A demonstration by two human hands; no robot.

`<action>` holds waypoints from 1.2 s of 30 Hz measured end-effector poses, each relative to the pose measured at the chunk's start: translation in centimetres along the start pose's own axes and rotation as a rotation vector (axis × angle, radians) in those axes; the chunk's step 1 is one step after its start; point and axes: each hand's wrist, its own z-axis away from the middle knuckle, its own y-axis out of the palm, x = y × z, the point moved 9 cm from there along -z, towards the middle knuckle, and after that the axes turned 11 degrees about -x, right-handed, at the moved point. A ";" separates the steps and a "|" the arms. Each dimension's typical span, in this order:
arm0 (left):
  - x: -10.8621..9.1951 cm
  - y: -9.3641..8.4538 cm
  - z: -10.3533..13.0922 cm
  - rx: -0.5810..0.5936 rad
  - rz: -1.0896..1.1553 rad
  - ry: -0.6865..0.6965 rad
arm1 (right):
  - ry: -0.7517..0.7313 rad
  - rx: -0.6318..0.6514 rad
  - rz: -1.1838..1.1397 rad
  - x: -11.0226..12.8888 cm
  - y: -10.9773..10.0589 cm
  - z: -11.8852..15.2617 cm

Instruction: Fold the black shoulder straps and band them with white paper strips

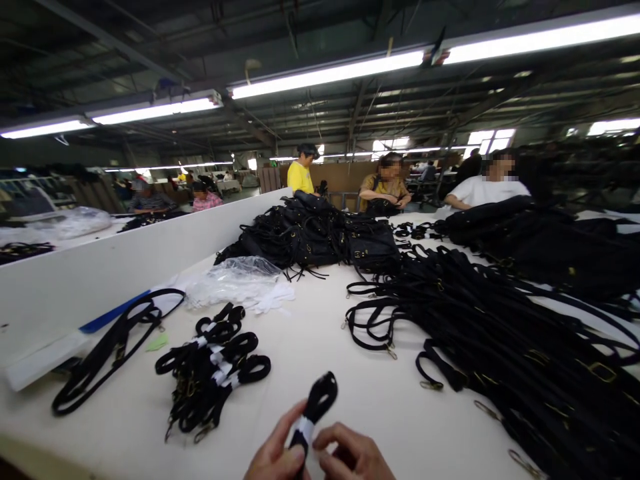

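Observation:
My left hand (280,445) is closed around a folded black strap (320,393) at the bottom middle of the head view. A white paper band (304,429) wraps the strap's middle, and its looped end points up and away. Just right of the band is my right hand (350,453), fingers curled in, fingertips close to the band; whether they pinch anything is hidden. Left of my hands lies a pile of banded black straps (215,363) with metal clips. On the right, long unfolded black straps (480,327) with brass-coloured buckles and clips spread across the white table (295,347).
Black bags (320,233) are heaped at the back beside a clear plastic bag (235,277). A low white partition (125,257) runs along the left. Near it lie a loose strap (120,340) and a blue strip (115,311). Three people sit or stand beyond the table.

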 end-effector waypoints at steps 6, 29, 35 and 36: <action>-8.3 -10.0 0.3 -0.486 -1.201 0.225 | 0.439 0.080 -0.360 -2.2 6.2 -3.8; -5.1 -19.0 -2.4 -0.437 -0.726 0.088 | 0.284 -0.102 0.058 -2.3 2.1 -11.2; -2.0 -26.2 -2.4 -0.757 -0.252 -0.279 | 0.376 -0.168 0.030 -4.7 -2.6 -10.9; -1.8 -26.2 -2.8 -0.754 -0.221 -0.309 | 0.382 -0.159 0.033 -4.7 -2.5 -10.9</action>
